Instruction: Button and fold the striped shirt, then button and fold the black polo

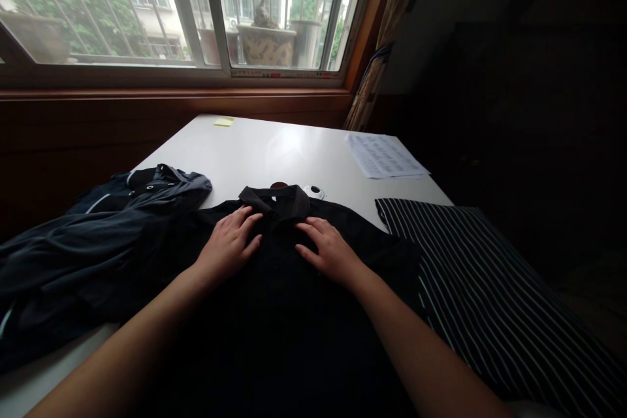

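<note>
A black polo shirt (274,313) lies spread face up on the white table (264,150), its collar (277,199) pointing away from me. My left hand (228,245) rests flat on the shirt's chest just left of the collar, fingers stretched out. My right hand (328,248) lies flat on the chest just right of the collar, fingers also extended. Neither hand holds anything.
A dark navy garment (98,235) lies crumpled at the left. A black shirt with white stripes (490,300) lies at the right. Printed paper sheets (385,155) sit at the far right, a yellow sticky note (223,121) at the far edge, and a small round object (314,192) beyond the collar.
</note>
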Demonstrator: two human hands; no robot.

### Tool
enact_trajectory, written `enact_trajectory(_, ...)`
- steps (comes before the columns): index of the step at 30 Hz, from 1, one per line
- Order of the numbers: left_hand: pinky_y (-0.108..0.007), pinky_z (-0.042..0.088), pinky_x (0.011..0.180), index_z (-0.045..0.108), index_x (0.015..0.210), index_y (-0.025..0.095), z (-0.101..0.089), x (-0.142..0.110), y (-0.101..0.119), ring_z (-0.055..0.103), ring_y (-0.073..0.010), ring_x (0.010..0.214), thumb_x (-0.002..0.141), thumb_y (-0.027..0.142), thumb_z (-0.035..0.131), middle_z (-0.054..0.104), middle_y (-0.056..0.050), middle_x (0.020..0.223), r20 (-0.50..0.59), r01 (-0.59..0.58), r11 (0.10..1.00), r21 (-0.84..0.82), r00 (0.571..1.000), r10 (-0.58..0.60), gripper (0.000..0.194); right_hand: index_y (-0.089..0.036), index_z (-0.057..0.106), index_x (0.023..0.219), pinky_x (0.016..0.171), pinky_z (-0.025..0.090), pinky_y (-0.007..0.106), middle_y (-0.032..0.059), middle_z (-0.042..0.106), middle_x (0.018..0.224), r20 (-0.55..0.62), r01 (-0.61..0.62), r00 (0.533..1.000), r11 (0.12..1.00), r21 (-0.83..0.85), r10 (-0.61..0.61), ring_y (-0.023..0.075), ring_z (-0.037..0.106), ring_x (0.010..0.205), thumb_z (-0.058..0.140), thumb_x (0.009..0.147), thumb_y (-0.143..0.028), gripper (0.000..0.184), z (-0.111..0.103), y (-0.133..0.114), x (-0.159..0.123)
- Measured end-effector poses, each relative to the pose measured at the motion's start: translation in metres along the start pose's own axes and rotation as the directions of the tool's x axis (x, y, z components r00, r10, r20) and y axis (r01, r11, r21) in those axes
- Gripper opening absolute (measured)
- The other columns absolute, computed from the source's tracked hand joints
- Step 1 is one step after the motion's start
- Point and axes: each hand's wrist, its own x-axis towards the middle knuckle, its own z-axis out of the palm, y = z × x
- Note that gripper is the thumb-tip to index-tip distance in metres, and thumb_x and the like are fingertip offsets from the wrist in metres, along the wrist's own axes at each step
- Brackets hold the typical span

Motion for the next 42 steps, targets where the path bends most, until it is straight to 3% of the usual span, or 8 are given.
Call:
enact_trajectory(6,-0.054,0.030,0.118,0.044,0.147,0.027,-0.001,0.000,0.001,0.038,-0.0303,0.144,0.099,0.039,0.048,0.042,-0.011,0.156,0.022,-0.082,0.997,0.006,0.996,0.082,0.049,-0.027,0.039,0.149,0.112,0.041,0.049,0.0106,0.054,0.141,-0.063,0.029,0.998,0.996,0.082,-0.024,0.0272,0.050,0.130,0.059,0.094,-0.031,0.059,-0.002,-0.001,-0.001)
enact_trajectory(10,-0.062,0.022,0.119,0.042,0.149,0.033,-0.002,0.000,0.004,0.038,-0.0302,0.145,0.100,0.033,0.048,0.048,-0.006,0.153,0.089,-0.171,0.985,-0.019,0.981,0.172,0.050,-0.034,0.023,0.157,0.107,0.045,0.049,0.0076,0.058,0.133,-0.092,0.035,0.996,0.991,0.128,-0.023,0.0267,0.055,0.120,0.057,0.095,-0.027,0.071,-0.004,-0.003,0.000)
enact_trajectory(13,-0.065,0.020,0.119,0.041,0.150,0.034,-0.001,-0.001,0.005,0.040,-0.0305,0.143,0.099,0.028,0.047,0.044,-0.005,0.157,0.117,-0.237,0.970,-0.045,0.963,0.241,0.051,-0.036,0.019,0.158,0.104,0.046,0.049,0.0066,0.061,0.126,-0.089,0.035,0.996,0.993,0.116,-0.024,0.0271,0.056,0.114,0.055,0.095,-0.025,0.073,-0.005,-0.005,0.001)
enact_trajectory(21,-0.059,0.024,0.121,0.037,0.152,0.031,-0.001,-0.001,0.013,0.036,-0.0259,0.147,0.098,0.015,0.042,0.042,-0.004,0.158,0.141,-0.338,0.938,-0.082,0.927,0.347,0.057,-0.026,0.045,0.150,0.095,0.048,0.047,0.0092,0.067,0.107,-0.065,-0.049,0.997,0.999,-0.023,0.048,0.0281,0.055,0.100,0.048,0.099,-0.027,0.051,-0.004,-0.013,0.008)
enact_trajectory(27,-0.054,0.027,0.122,0.038,0.152,0.030,-0.001,-0.001,0.022,0.034,-0.0224,0.148,0.086,0.002,0.046,0.044,-0.004,0.156,0.138,-0.414,0.894,-0.172,0.888,0.438,0.072,-0.027,0.071,0.115,0.090,0.049,0.039,0.0041,0.073,0.105,-0.106,-0.111,0.986,0.985,0.129,0.125,0.0235,0.059,0.096,0.045,0.102,-0.029,0.029,-0.004,-0.016,0.011)
enact_trajectory(34,-0.044,0.038,0.120,0.038,0.151,0.026,0.000,-0.002,0.026,0.044,-0.0193,0.142,0.089,0.002,0.042,0.048,-0.005,0.154,0.077,-0.437,0.845,-0.308,0.874,0.480,0.067,-0.026,0.075,0.089,0.088,0.050,0.038,0.0027,0.075,0.092,-0.201,-0.197,0.945,0.939,0.282,0.259,0.0225,0.065,0.092,0.066,0.090,-0.027,0.009,-0.003,-0.018,0.013)
enact_trajectory(37,-0.042,0.043,0.116,0.043,0.148,0.028,-0.002,-0.002,0.028,0.049,-0.0196,0.138,0.090,0.003,0.041,0.052,-0.005,0.150,0.036,-0.418,0.835,-0.356,0.887,0.460,0.063,-0.025,0.073,0.088,0.083,0.053,0.037,0.0023,0.074,0.089,-0.204,-0.263,0.908,0.878,0.400,0.365,0.0222,0.067,0.087,0.068,0.086,-0.031,0.008,0.000,-0.017,0.013)
enact_trajectory(42,-0.038,0.050,0.107,0.058,0.131,0.026,-0.009,0.001,0.030,0.058,-0.0196,0.124,0.089,0.003,0.043,0.063,-0.005,0.133,-0.072,-0.316,0.879,-0.358,0.948,0.311,0.051,-0.023,0.069,0.095,0.076,0.054,0.033,0.0021,0.073,0.089,-0.196,-0.298,0.859,0.774,0.559,0.472,0.0206,0.067,0.081,0.072,0.078,-0.030,0.018,0.001,-0.017,0.014)
